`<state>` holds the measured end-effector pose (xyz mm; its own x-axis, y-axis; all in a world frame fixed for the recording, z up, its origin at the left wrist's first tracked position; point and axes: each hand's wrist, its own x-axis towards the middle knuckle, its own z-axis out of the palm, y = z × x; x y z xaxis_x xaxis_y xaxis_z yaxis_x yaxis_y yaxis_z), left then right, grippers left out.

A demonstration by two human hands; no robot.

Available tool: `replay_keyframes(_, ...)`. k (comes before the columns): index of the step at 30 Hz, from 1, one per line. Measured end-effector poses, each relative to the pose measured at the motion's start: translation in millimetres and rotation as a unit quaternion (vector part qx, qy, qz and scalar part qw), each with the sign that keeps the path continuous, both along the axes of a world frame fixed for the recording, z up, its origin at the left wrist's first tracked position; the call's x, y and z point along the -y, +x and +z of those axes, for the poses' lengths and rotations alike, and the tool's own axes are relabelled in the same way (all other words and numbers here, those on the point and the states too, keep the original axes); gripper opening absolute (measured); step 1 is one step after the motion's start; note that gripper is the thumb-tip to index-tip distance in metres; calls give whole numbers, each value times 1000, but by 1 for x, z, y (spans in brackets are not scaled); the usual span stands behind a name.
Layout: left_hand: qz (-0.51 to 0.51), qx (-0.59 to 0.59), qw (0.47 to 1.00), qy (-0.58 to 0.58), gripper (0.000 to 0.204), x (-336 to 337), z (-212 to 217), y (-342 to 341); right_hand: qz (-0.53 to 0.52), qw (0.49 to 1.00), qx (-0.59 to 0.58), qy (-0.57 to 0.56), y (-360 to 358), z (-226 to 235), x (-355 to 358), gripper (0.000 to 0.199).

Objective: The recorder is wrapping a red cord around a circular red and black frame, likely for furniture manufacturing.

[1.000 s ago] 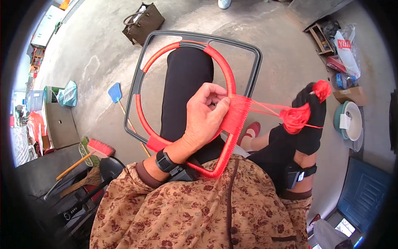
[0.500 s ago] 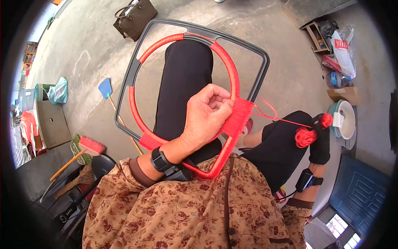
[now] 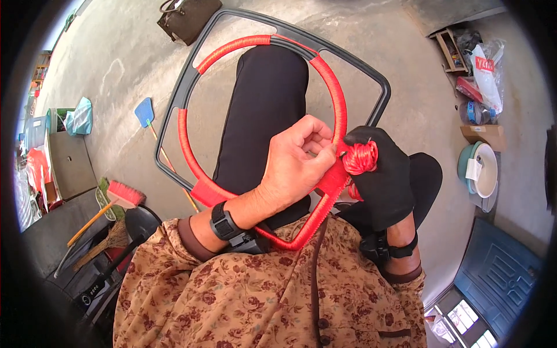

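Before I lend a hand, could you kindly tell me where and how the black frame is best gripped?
The black frame is probably best held by the bare bar along its left edge, fingers curling over it from the left: it is slim, with a gap inside. The left hand and the gloved right hand, with its red cord, are at the right side.
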<state>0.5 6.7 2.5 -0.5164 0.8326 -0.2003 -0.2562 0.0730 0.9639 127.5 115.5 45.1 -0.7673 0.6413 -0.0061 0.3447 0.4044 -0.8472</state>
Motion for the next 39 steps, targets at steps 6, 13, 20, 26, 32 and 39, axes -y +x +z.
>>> replay_keyframes(6,-56,-62,996,-6,8,-2,-4,-7,12,999,42,-13,-4,1,-1,27)
replay_keyframes(13,-63,-71,995,-7,6,-2,-7,-4,-16,995,76,-71,-4,1,-9,26)
replay_keyframes(20,-18,-224,974,-20,8,-5,-7,-5,77,988,135,7,-14,6,-37,23)
replay_keyframes(26,-11,-297,955,18,8,-8,-7,-11,157,970,176,59,-24,9,-45,27)
replay_keyframes(32,-34,-364,930,43,9,-13,-22,-20,156,960,210,97,-26,1,-43,32)
replay_keyframes(39,-15,-386,921,52,10,-16,-17,-19,78,979,181,46,-24,3,-35,32)
